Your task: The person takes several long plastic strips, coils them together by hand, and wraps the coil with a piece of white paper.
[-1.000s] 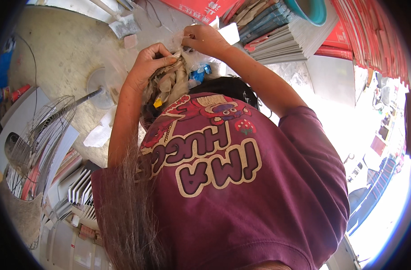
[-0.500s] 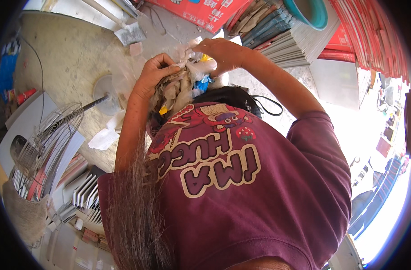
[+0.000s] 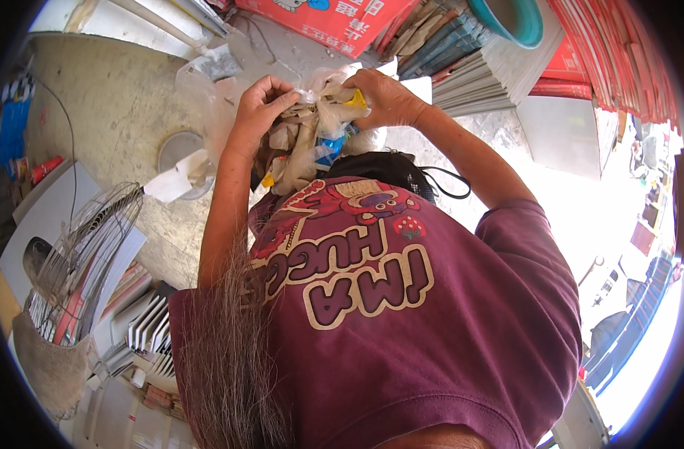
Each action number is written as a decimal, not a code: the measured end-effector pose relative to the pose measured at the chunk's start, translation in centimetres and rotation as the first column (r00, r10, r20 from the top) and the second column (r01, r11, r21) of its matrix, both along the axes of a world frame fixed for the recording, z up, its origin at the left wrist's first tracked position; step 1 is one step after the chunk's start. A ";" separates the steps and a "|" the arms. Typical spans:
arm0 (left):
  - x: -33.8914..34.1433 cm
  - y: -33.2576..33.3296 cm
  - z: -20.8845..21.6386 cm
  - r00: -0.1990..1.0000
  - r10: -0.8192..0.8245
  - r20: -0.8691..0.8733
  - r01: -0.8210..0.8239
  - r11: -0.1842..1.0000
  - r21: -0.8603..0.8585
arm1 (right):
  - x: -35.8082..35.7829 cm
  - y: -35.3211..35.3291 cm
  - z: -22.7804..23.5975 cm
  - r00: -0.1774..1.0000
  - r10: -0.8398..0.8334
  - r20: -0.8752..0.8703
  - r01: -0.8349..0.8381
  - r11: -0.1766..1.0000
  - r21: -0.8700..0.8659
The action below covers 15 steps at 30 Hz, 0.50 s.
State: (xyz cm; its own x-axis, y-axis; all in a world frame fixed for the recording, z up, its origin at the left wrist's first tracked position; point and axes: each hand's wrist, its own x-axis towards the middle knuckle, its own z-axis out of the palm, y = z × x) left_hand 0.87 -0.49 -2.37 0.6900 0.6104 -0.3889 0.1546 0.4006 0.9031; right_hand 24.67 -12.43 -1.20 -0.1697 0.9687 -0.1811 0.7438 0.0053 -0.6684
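Observation:
In front of my chest is a translucent plastic bag (image 3: 334,112) stuffed with crumpled pale scraps (image 3: 304,146), a blue wrapper (image 3: 328,151) and yellow bits. My left hand (image 3: 258,112) pinches the gathered plastic at the bag's top, thumb and fingers closed. On the other side my right hand (image 3: 387,99) has its fingers curled on the bag's edge, beside a yellow piece (image 3: 357,99); its fingertips are partly hidden. A loose sheet of clear plastic (image 3: 203,97) spreads out left of my left hand. Below the bag lies a black bag (image 3: 383,168) with a thin strap.
To the left stand a wire fan cage (image 3: 87,224) and a round base (image 3: 188,153) on the concrete floor, with a white scrap (image 3: 169,182) near them. Stacked flat cardboard (image 3: 476,86), a teal basin (image 3: 518,22) and a red box (image 3: 334,22) are at the far side.
My right hand has lowered slightly and shows more of the yellow piece. The gathered top has drawn tighter between my hands. The white scrap at left has shifted farther away from me.

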 end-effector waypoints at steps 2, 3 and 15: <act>0.3 0.2 0.0 0.999 0.024 -0.021 -0.022 0.994 0.108 | 0.5 -0.4 -0.4 0.998 -0.059 0.017 0.059 0.998 -0.009; 0.4 0.5 -0.5 0.999 0.015 -0.042 -0.005 0.973 0.231 | 0.9 -0.7 -1.0 0.995 -0.090 0.041 0.091 0.996 -0.010; -4.2 0.7 -6.9 0.982 0.110 -0.153 -0.064 0.958 0.280 | 7.0 -7.9 -8.2 0.760 -0.521 0.390 0.624 0.753 -0.210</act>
